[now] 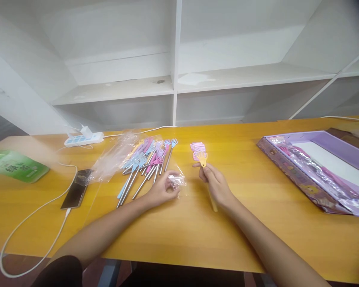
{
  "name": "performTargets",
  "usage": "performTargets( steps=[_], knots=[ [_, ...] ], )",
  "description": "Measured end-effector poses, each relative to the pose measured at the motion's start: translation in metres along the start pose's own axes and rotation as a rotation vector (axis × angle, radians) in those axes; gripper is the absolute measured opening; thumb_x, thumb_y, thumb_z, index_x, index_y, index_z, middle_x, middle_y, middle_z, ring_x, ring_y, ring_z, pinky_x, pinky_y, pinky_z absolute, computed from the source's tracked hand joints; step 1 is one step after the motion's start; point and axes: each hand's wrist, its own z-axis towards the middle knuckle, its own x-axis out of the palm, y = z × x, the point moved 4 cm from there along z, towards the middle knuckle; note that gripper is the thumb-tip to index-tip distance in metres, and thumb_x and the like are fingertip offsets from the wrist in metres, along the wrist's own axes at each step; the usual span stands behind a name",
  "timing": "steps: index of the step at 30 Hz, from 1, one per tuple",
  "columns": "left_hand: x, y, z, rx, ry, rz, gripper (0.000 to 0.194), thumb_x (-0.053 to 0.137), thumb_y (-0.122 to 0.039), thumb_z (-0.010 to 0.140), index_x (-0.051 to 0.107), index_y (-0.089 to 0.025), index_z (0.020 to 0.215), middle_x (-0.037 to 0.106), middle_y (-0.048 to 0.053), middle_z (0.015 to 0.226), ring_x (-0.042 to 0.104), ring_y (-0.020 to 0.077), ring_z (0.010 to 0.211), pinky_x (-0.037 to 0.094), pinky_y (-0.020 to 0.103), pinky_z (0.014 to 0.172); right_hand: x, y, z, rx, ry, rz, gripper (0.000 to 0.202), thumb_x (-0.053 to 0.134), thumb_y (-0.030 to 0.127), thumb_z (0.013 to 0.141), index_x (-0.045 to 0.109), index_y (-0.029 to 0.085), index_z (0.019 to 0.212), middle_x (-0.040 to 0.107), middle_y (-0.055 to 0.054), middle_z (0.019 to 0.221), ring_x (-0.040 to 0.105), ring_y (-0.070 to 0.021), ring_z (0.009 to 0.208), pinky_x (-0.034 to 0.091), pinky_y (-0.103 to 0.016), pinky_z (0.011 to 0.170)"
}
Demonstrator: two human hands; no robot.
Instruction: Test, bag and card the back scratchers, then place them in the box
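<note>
My right hand (pixel 213 179) is closed round a yellow hand-shaped scratcher (pixel 202 158), its head pointing away from me and its handle end showing below the palm. Just beyond it lies a small stack of pink cards (pixel 198 148). My left hand (pixel 165 188) pinches a small clear plastic bag (pixel 178 179) between curled fingers. Left of that hand, a pile of scratchers (pixel 146 155) with blue, pink, purple and yellow heads and metal rods lies partly on a large clear plastic bag (pixel 115 157).
An open purple box (pixel 269 153) holding wrapped pink items stands at the right. At the left are a phone (pixel 74 195) with a white cable, a power strip (pixel 84 138) and a green pack (pixel 19 165). White shelves (pixel 175 79) rise behind the table.
</note>
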Motion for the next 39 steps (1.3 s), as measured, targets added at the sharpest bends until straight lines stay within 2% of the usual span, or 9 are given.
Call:
performTargets(
  steps=[4, 8, 11, 15, 19, 23, 27, 36, 39],
  knots=[
    [-0.004, 0.000, 0.003, -0.012, -0.086, -0.025, 0.042, 0.078, -0.029, 0.090, 0.057, -0.020, 0.126, 0.066, 0.008, 0.115, 0.068, 0.0165, 0.100, 0.056, 0.031, 0.091, 0.005, 0.021, -0.010, -0.083, 0.137, -0.172, 0.040, 0.045, 0.053, 0.108, 0.072, 0.024, 0.116, 0.052, -0.001, 0.073, 0.048, -0.0196, 0.068, 0.041, -0.033, 0.069],
    [-0.007, 0.001, 0.004, -0.031, -0.137, -0.040, 0.042, 0.079, -0.030, 0.088, 0.059, -0.020, 0.124, 0.068, 0.008, 0.111, 0.070, 0.0180, 0.103, 0.057, 0.031, 0.092, 0.013, 0.036, -0.015, -0.204, 0.172, -0.303, 0.037, 0.045, 0.047, 0.109, 0.074, 0.025, 0.114, 0.066, -0.007, 0.088, 0.062, -0.0255, 0.085, 0.047, -0.037, 0.081],
    [-0.006, 0.000, 0.004, -0.018, -0.128, -0.022, 0.050, 0.082, -0.026, 0.085, 0.058, -0.020, 0.129, 0.068, 0.009, 0.117, 0.070, 0.0185, 0.105, 0.057, 0.032, 0.095, 0.019, 0.030, -0.014, -0.186, 0.153, -0.296, 0.034, 0.044, 0.046, 0.110, 0.071, 0.026, 0.116, 0.068, -0.008, 0.091, 0.064, -0.0266, 0.088, 0.048, -0.037, 0.081],
    [-0.003, 0.000, 0.004, 0.012, -0.091, -0.019, 0.055, 0.083, -0.025, 0.083, 0.060, -0.019, 0.133, 0.069, 0.009, 0.114, 0.069, 0.0173, 0.099, 0.057, 0.031, 0.093, 0.028, 0.010, -0.013, -0.078, 0.115, -0.266, 0.027, 0.061, 0.046, 0.102, 0.063, 0.025, 0.119, 0.063, -0.004, 0.087, 0.055, -0.0201, 0.069, 0.045, -0.033, 0.067],
    [-0.003, 0.004, 0.006, -0.003, -0.056, -0.044, 0.059, 0.082, -0.027, 0.084, 0.060, -0.017, 0.137, 0.069, 0.009, 0.107, 0.069, 0.0162, 0.093, 0.056, 0.031, 0.089, 0.036, 0.005, -0.014, -0.212, 0.130, -0.331, 0.049, 0.079, 0.039, 0.089, 0.059, 0.023, 0.130, 0.061, -0.008, 0.106, 0.057, -0.0203, 0.076, 0.049, -0.034, 0.066],
    [-0.003, 0.009, 0.007, -0.035, -0.003, -0.113, 0.062, 0.086, -0.030, 0.081, 0.061, -0.018, 0.137, 0.072, 0.011, 0.114, 0.071, 0.0188, 0.101, 0.056, 0.031, 0.090, 0.039, 0.010, -0.017, -0.396, 0.164, -0.417, 0.037, 0.068, 0.027, 0.098, 0.058, 0.024, 0.134, 0.062, -0.013, 0.119, 0.066, -0.0266, 0.101, 0.057, -0.039, 0.082],
    [0.000, 0.007, 0.008, -0.067, 0.055, -0.199, 0.055, 0.088, -0.034, 0.081, 0.065, -0.018, 0.128, 0.072, 0.010, 0.114, 0.071, 0.0190, 0.101, 0.056, 0.031, 0.089, 0.039, 0.011, -0.021, -0.473, 0.213, -0.489, 0.034, 0.059, 0.023, 0.103, 0.058, 0.027, 0.137, 0.066, -0.013, 0.128, 0.070, -0.0266, 0.110, 0.059, -0.039, 0.089],
    [0.001, -0.020, 0.003, -0.180, 0.023, -0.130, 0.072, 0.093, -0.040, 0.077, 0.065, -0.019, 0.140, 0.069, 0.014, 0.129, 0.069, 0.0234, 0.109, 0.055, 0.032, 0.089, 0.039, 0.022, -0.029, -0.686, 0.197, -0.619, 0.033, 0.054, 0.025, 0.108, 0.057, 0.023, 0.141, 0.072, -0.012, 0.120, 0.075, -0.0212, 0.096, 0.063, -0.030, 0.075],
    [0.002, -0.023, 0.004, -0.173, 0.023, -0.101, 0.072, 0.093, -0.042, 0.075, 0.066, -0.018, 0.138, 0.069, 0.015, 0.129, 0.069, 0.0235, 0.106, 0.055, 0.032, 0.088, 0.039, 0.023, -0.028, -0.673, 0.198, -0.663, 0.033, 0.052, 0.022, 0.108, 0.056, 0.023, 0.141, 0.072, -0.012, 0.121, 0.076, -0.0204, 0.092, 0.062, -0.029, 0.072]
  ],
)
